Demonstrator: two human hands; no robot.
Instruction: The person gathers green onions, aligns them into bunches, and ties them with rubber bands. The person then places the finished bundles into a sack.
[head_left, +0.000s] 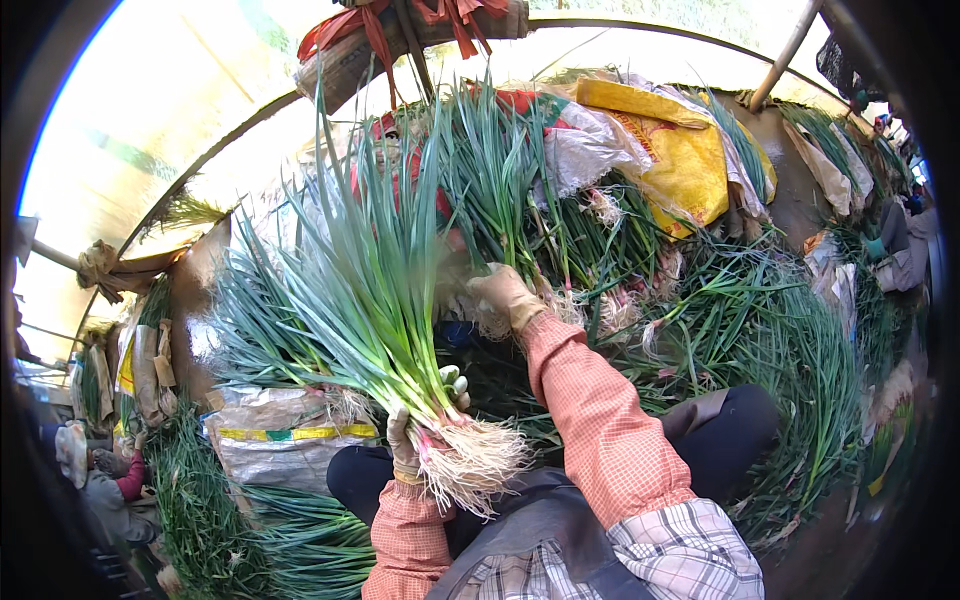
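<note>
My left hand (406, 444), gloved, is closed round the lower stems of a thick bunch of spring onions (397, 330) in front of my lap. Their pale roots (478, 463) hang to the lower right and the green leaves fan upward. Off to the right of the bunch is my right hand (508, 294), also gloved, with its fingers bent; whether it holds anything is hidden, and the area by its fingertips is blurred. Just beyond it lie more spring onions (499, 187) with reddish stem bases and roots.
A yellow woven sack (675, 165) lies at the back right. Loose spring onions (780, 352) are heaped to my right. A pale sack (292, 450) and another green pile (307, 536) are at my left. A person (120, 487) sits at the far left.
</note>
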